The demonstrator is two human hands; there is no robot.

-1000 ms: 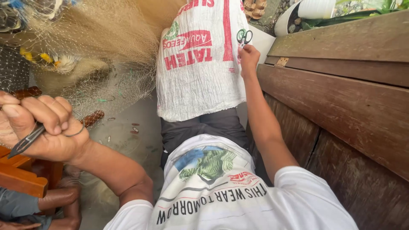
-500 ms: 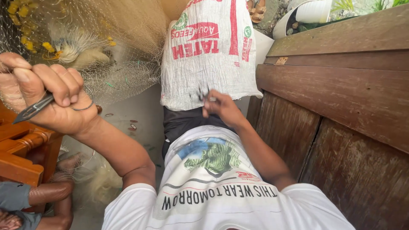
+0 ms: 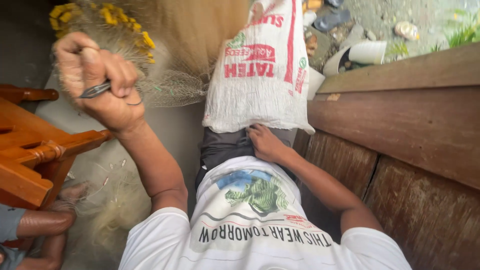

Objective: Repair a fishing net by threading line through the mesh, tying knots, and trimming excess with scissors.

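At upper left of the head view, the left hand (image 3: 97, 82) is raised and closed into a fist on a bunch of fine fishing net (image 3: 170, 60), with a slim dark metal tool (image 3: 95, 90), pointed at one end, pinned between the fingers. The raised grip appears to hold the mesh taut and clear of the floor (image 3: 175, 130), which would keep the strands readable; the tool sits across the same fist, apparently so that one hand serves both. Its exact kind cannot be told. Yellow floats (image 3: 107, 15) are strung along the net's upper edge, above the fist. More loose net (image 3: 115, 210) lies heaped on the floor at lower left, beside another person's bare leg (image 3: 45, 220). The right hand (image 3: 265, 142) rests low on the person's lap, fingers loosely curled at the lower hem of a white woven sack (image 3: 262, 70) with red and green print; whether it pinches the fabric or merely touches it cannot be determined. The sack lies over the dark trousers (image 3: 225, 147), seemingly as a lap cover. A wooden chair (image 3: 35, 150) stands to the left, just below the fist, and a dark plank wall (image 3: 415, 145) runs along the right side, close to the right arm.
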